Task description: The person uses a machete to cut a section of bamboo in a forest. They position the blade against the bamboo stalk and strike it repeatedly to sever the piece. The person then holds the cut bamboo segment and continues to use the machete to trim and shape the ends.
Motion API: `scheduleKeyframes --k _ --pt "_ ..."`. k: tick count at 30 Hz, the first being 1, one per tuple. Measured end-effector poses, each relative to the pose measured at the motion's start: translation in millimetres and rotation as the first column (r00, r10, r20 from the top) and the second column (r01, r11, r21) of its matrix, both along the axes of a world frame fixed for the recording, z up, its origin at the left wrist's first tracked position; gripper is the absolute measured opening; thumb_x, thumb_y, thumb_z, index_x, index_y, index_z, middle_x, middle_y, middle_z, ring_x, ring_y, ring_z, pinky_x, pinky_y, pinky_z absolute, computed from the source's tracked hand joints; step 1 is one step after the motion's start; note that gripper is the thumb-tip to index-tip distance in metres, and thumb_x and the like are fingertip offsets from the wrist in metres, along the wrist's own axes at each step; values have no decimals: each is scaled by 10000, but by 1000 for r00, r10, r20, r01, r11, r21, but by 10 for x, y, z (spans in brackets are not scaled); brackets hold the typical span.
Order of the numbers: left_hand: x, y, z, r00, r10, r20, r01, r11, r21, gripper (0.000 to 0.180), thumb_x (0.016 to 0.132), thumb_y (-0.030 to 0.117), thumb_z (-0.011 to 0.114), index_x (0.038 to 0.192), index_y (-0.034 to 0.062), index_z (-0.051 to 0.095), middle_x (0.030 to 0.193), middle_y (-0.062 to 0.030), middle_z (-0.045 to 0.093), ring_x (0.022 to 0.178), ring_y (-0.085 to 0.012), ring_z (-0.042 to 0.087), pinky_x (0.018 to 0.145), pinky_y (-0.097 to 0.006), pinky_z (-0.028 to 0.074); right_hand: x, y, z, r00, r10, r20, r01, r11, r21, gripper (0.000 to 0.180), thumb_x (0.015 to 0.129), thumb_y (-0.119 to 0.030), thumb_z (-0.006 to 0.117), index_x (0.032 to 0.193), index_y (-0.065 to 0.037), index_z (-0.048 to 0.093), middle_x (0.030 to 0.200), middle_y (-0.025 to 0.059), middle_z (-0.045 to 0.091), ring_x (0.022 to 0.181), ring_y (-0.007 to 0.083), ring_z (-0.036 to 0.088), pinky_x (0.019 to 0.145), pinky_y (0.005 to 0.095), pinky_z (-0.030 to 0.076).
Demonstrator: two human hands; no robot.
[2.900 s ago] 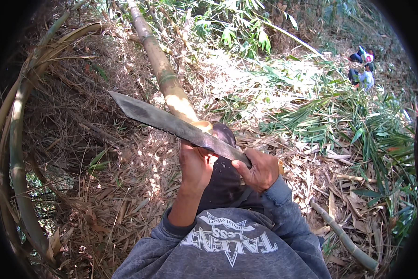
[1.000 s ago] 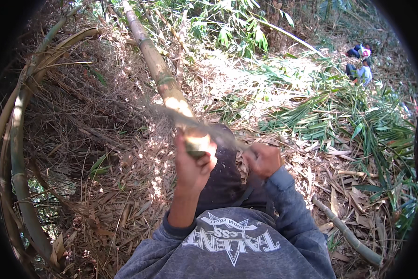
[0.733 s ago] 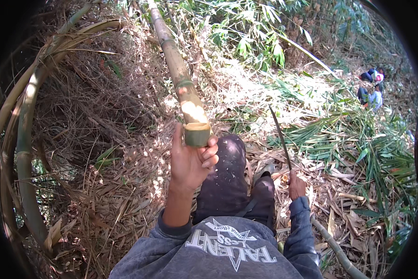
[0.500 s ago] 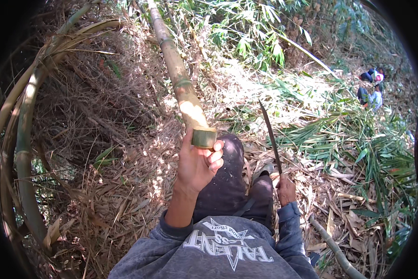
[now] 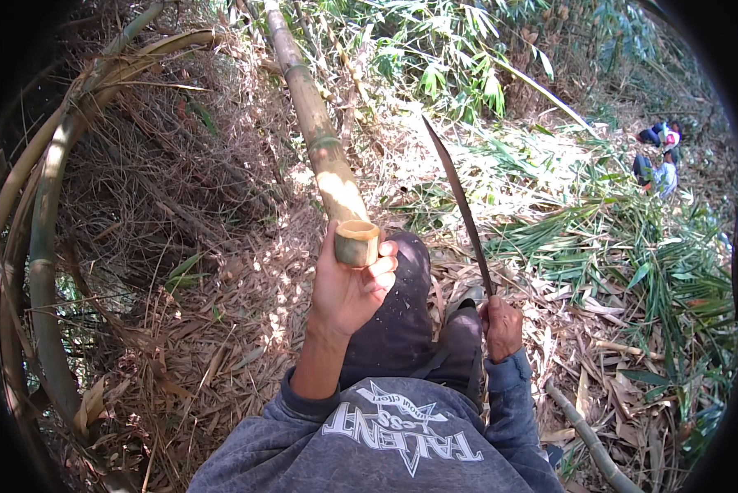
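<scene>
In my left hand (image 5: pixel 344 300) is a short bamboo cup (image 5: pixel 357 250), a green-brown cut section with its hollow, pale rim tilted up toward me. My thumb and fingers close round its sides. My right hand (image 5: pixel 502 327) grips a machete (image 5: pixel 461 204) low at my right side; its handle is hidden inside my fist. The long dark blade points up and forward, leaning left, apart from the cup. Just beyond the cup, a thick bamboo pole (image 5: pixel 319 140) stretches away, its near end partly covered by the cup and my hand.
Curved bamboo stalks (image 5: pixel 48 238) stand at the left beside a tangle of dry twigs (image 5: pixel 188 164). Cut green leaves (image 5: pixel 574 222) lie on the right. A thinner bamboo piece (image 5: pixel 586 431) rests near my right arm. Dry leaf litter covers the ground. People (image 5: pixel 660 160) are far right.
My left hand has tipped the bamboo cup so its hollow opening shows. My right hand has raised the machete slightly, and its tip has swung up and left.
</scene>
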State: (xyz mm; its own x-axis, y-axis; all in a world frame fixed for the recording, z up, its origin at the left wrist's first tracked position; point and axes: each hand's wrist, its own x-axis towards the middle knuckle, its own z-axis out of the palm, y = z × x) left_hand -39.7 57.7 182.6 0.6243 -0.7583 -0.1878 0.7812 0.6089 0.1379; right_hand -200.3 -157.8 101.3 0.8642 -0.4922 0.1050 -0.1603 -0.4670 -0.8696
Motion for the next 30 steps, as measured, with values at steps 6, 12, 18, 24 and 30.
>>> scheduleKeyframes --k 6,12,18,24,30 --pt "-4 22 -49 997 62 36 -65 994 83 548 985 546 307 1075 44 510 891 -140 550 613 -133 508 474 -221 415 41 57 110 997 77 -8 -78 996 -49 485 973 -414 447 729 -18 583 568 142 517 509 309 507 514 399 397" --pt "-38 13 -5 988 116 103 -134 973 186 454 1010 410 348 1160 4 486 892 -132 483 595 -99 479 422 -187 399 158 180 283 992 122 13 -122 992 -34 453 952 -404 502 733 -13 570 581 156 512 518 332 498 515 406 391" --pt "8 59 -7 1000 28 3 -28 998 63 523 968 524 382 1026 27 536 761 -87 506 486 -88 418 395 -187 349 183 218 320 989 140 45 -138 989 -49 437 955 -383 496 726 -15 560 591 171 516 534 357 516 521 419 389" --pt "34 70 -158 999 -48 17 50 990 -131 542 975 482 393 1122 -30 496 745 -68 456 446 -74 367 342 -192 296 178 210 363 984 176 9 -176 984 -11 415 942 -372 516 728 -20 564 583 168 516 540 361 526 518 416 390" --pt "16 27 -159 998 -40 54 45 993 -108 550 973 500 391 1125 -12 520 776 -106 495 471 -84 400 354 -201 295 198 268 453 977 202 68 -201 979 -23 386 933 -357 539 761 -16 593 587 160 526 529 344 535 500 394 393"
